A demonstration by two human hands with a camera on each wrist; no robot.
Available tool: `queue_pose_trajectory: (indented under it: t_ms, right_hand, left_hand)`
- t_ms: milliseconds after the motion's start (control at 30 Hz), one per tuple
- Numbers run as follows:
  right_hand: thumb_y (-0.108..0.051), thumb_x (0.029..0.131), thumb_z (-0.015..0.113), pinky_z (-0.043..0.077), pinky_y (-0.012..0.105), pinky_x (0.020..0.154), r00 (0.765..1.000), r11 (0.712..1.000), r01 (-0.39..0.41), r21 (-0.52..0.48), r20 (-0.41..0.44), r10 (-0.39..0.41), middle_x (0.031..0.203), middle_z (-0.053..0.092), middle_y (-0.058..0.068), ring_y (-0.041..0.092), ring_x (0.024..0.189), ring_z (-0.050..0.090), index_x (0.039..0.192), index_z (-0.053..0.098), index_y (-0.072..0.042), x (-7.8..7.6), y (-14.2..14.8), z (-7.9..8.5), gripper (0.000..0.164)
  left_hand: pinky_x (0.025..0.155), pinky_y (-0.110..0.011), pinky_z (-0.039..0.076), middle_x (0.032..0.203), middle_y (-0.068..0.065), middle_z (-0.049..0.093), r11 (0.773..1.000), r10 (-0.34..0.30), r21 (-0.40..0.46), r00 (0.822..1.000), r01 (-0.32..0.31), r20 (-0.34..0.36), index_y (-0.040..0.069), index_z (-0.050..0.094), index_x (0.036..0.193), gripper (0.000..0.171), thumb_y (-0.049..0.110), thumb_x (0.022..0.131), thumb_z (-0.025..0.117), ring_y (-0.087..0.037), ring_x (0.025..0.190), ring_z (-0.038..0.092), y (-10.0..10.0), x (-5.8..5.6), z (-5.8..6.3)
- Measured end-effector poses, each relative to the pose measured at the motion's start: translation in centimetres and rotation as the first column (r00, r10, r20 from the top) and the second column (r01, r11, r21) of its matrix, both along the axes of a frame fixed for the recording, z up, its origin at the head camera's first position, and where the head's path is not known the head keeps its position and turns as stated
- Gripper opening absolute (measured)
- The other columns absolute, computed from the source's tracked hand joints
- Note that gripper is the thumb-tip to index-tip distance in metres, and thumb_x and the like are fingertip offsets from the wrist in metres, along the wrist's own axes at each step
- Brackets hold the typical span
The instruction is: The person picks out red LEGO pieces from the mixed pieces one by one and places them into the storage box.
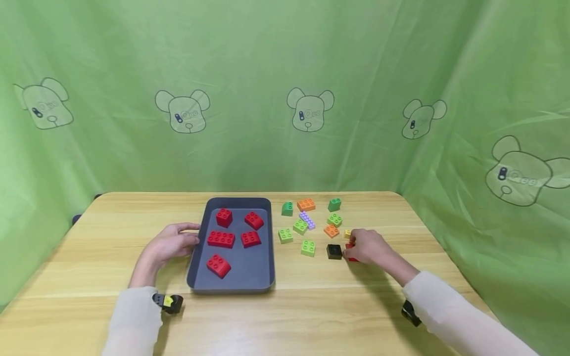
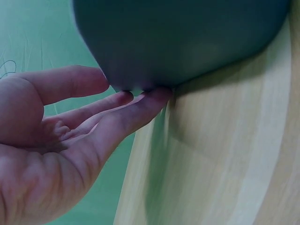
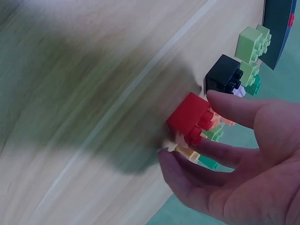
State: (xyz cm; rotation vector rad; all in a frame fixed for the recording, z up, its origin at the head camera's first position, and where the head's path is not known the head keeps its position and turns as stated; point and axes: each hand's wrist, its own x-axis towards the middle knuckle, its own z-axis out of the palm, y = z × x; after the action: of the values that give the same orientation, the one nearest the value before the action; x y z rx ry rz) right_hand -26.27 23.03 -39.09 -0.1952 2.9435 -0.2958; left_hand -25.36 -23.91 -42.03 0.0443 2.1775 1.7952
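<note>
On the table stands a dark grey tray [image 1: 231, 285] with several red bricks [image 1: 221, 239] in it. My left hand [image 1: 171, 244] is at the tray's left side; in the left wrist view its fairly straight fingers [image 2: 126, 110] touch the tray wall [image 2: 178, 42]. To the right, my right hand [image 1: 367, 246] is over another red brick [image 3: 187, 115], covering most of it in the head view. The right wrist view shows thumb and fingers spread around that brick, with a gap at the thumb. Beside the thumb sits a black brick [image 1: 334, 251].
Right of the tray lie several light green bricks [image 1: 308, 247], two dark green ones [image 1: 334, 204], two orange ones [image 1: 306, 204] and a purple one [image 1: 307, 220]. A yellow brick [image 1: 347, 233] is partly behind the right hand. A green curtain [image 1: 249, 148] hangs behind the table.
</note>
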Motion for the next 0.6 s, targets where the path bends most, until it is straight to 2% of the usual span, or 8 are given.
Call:
queue_pose_trajectory:
  t_ms: [167,400,600]
  right_hand:
    - [-0.029,0.080,0.074,0.043,0.028,0.055,0.999,1.000,0.007,0.007,0.049,-0.007,0.077,0.055,0.006,0.021,0.069,0.051,0.102,0.059,0.002,0.01,0.04,-0.13,0.042]
    - [-0.026,0.074,0.079,0.044,0.027,0.053,0.994,0.998,0.032,-0.054,0.103,-0.027,0.075,0.056,0.007,0.020,0.066,0.052,0.096,0.055,0.001,0.17,0.04,0.05,0.042]
    - [-0.017,0.068,0.083,0.048,0.028,0.057,0.993,0.993,0.031,-0.110,0.118,-0.018,0.078,0.058,0.007,0.020,0.070,0.054,0.109,0.056,0.005,0.21,0.01,0.31,0.054]
  left_hand:
    - [0.097,-0.041,0.050,0.134,-0.034,0.045,1.000,0.006,-0.007,1.000,-0.006,0.005,-0.010,0.031,0.142,0.051,0.001,0.095,0.047,-0.041,0.121,0.051,0.02,-0.05,0.02]
    - [0.097,-0.042,0.050,0.135,-0.034,0.045,1.000,0.006,-0.017,1.000,-0.006,0.003,-0.010,0.032,0.142,0.051,0.002,0.095,0.047,-0.041,0.121,0.051,0.08,0.03,0.08]
    - [0.096,-0.042,0.051,0.135,-0.033,0.046,1.000,0.007,-0.018,1.000,-0.007,0.001,-0.010,0.032,0.142,0.050,0.002,0.095,0.046,-0.041,0.120,0.052,0.07,0.00,-0.07]
